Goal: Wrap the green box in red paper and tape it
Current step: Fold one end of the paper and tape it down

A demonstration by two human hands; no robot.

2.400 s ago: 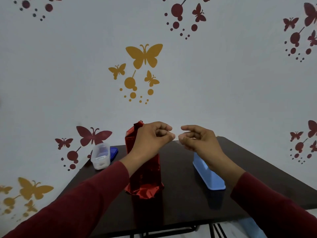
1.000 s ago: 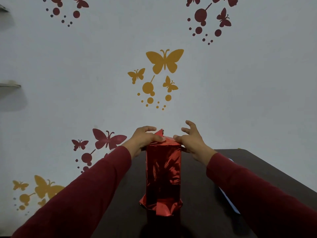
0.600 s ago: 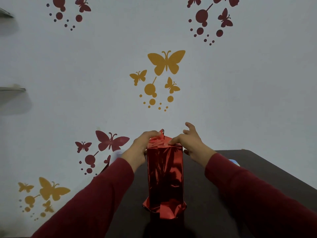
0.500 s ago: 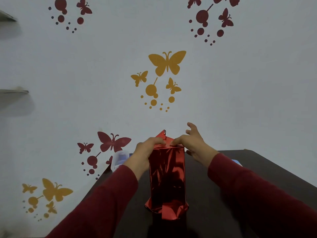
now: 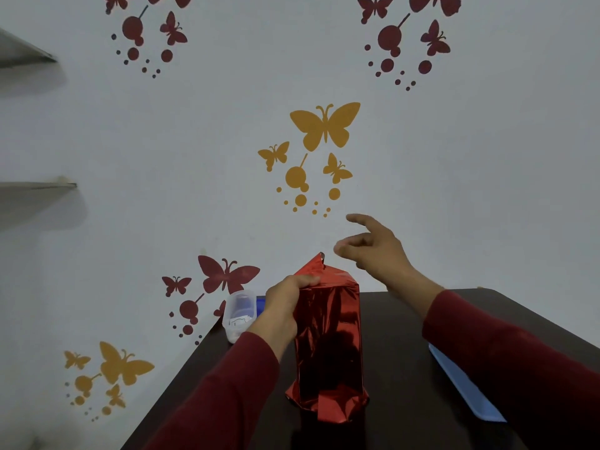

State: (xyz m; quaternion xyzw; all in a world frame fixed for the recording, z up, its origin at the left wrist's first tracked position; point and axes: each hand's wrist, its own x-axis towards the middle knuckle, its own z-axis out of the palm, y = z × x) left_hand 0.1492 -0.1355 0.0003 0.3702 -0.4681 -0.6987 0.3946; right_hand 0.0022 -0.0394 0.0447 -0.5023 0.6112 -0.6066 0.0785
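The box stands upright on the dark table (image 5: 402, 336), fully covered in shiny red paper (image 5: 329, 345); no green shows. Its top is folded to a peak with a small flap sticking up, and crumpled paper flares out at the bottom. My left hand (image 5: 285, 303) grips the box's upper left edge, thumb pressed on the folded top. My right hand (image 5: 373, 248) hovers above and to the right of the top, fingers spread, holding nothing. No tape is visible in my hands.
A clear plastic container (image 5: 238, 315) with a blue lid behind it sits at the table's far left corner. A light blue tray (image 5: 464, 388) lies to the right, partly under my right sleeve. The wall with butterfly decals is just behind.
My right hand has let go of the folded top and lifted up and to the right. My left hand stays on the upper left edge of the wrapped box.
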